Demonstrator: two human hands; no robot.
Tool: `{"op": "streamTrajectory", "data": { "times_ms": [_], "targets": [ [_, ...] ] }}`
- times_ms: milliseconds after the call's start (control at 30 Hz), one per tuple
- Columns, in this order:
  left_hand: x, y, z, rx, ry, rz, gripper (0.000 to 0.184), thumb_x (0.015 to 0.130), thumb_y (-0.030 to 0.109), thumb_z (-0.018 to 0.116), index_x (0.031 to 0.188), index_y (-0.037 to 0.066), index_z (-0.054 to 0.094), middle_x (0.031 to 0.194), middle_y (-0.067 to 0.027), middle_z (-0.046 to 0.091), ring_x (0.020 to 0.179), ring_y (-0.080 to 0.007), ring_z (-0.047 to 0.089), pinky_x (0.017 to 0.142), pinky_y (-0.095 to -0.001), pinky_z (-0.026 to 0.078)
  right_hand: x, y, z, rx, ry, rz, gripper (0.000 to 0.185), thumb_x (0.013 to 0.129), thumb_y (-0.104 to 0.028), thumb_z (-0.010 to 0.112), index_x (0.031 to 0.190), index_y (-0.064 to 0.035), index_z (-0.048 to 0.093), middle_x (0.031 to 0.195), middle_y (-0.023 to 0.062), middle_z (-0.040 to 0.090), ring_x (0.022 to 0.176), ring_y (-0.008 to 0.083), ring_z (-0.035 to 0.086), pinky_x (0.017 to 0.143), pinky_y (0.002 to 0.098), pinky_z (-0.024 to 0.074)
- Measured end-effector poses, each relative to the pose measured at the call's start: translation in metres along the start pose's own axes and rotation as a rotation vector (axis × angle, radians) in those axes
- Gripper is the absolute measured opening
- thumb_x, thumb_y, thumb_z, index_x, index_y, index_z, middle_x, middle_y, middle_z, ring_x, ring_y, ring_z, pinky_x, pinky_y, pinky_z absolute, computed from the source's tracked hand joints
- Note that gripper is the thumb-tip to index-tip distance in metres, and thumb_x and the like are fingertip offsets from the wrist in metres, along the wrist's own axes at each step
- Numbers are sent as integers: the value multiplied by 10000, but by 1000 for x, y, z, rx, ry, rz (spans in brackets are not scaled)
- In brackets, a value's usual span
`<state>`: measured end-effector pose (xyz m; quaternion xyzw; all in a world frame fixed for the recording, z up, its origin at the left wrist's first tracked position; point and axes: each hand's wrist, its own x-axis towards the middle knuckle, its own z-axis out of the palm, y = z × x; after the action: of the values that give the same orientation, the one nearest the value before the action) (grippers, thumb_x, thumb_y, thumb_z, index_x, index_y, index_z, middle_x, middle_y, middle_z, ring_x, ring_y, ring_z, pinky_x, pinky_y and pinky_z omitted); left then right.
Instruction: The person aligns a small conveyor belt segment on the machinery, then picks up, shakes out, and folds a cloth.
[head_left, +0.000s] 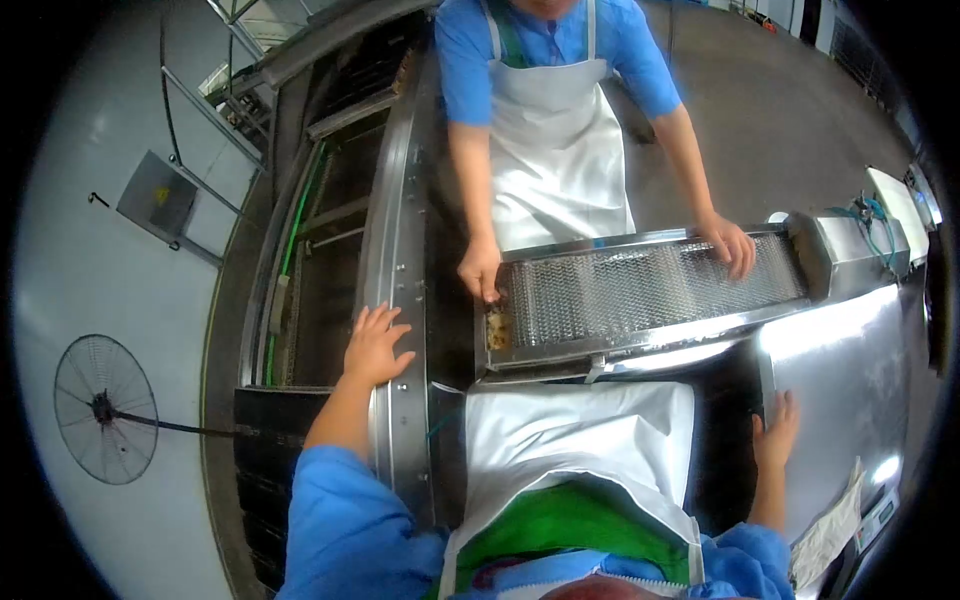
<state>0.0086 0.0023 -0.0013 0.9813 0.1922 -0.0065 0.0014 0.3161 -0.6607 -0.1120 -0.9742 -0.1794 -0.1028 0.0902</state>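
My left hand [374,346] lies with fingers spread on the steel rail [397,230] of the machine frame, holding nothing. On the other side, my right hand [778,432] rests at the edge of a shiny steel table [850,370], its fingers stretched out and nothing in them. Between and beyond my hands runs a short conveyor with a metal mesh belt [640,290]. Small yellowish-brown pieces [497,330] sit at its left end. The co-worker's one hand [481,268] reaches to that end, and their other hand [728,245] touches the far side of the belt.
A co-worker in a white apron [550,150] stands across the conveyor. At left are a large machine bed with a green strip [297,230], a wire fan [105,408] and a grey box [157,195]. A cloth [828,530] hangs near the table's front right.
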Motion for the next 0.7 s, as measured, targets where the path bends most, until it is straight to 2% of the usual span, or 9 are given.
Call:
{"op": "streamTrajectory", "data": {
  "times_ms": [233, 300, 433, 500, 700],
  "targets": [
    [2, -10, -5, 9, -176, 98, 481, 738, 396, 752, 1169, 186, 712, 1448, -103, 507, 1444, -304, 318, 1209, -536, 156, 3, 5, -15, 24, -52, -84, 900, 649, -47, 796, 1454, -92, 395, 1512, 204, 367, 1378, 439, 341, 1139, 532, 300],
    [3, -12, -8, 17, -206, 124, 479, 743, 400, 748, 1172, 189, 711, 1451, -98, 503, 1449, -303, 310, 1209, -536, 155, 6, 5, -22, -25, -157, -82, 941, 610, -27, 787, 1460, -107, 391, 1521, 193, 363, 1390, 429, 333, 1146, 547, 282],
    [3, -9, -16, 115, -333, 211, 485, 766, 416, 730, 1197, 197, 695, 1462, -84, 490, 1459, -290, 291, 1208, -531, 160, 9, 26, -22, -51, -167, -178, 926, 606, -18, 774, 1450, -104, 402, 1518, 185, 374, 1395, 416, 337, 1153, 544, 274],
    [0, -8, -14, 112, -317, 197, 489, 772, 421, 726, 1207, 200, 688, 1462, -82, 489, 1459, -283, 293, 1207, -530, 166, 8, 28, -17, -78, -108, -229, 908, 595, -26, 767, 1429, -92, 416, 1510, 182, 389, 1396, 419, 340, 1149, 554, 276],
    [5, -9, -9, 131, -326, 201, 503, 792, 462, 706, 1228, 212, 672, 1484, -63, 466, 1468, -256, 275, 1203, -514, 178, 8, 29, -23, -23, -123, -221, 857, 601, -15, 727, 1402, -86, 432, 1511, 182, 390, 1403, 417, 335, 1148, 562, 276]
  ]
}}
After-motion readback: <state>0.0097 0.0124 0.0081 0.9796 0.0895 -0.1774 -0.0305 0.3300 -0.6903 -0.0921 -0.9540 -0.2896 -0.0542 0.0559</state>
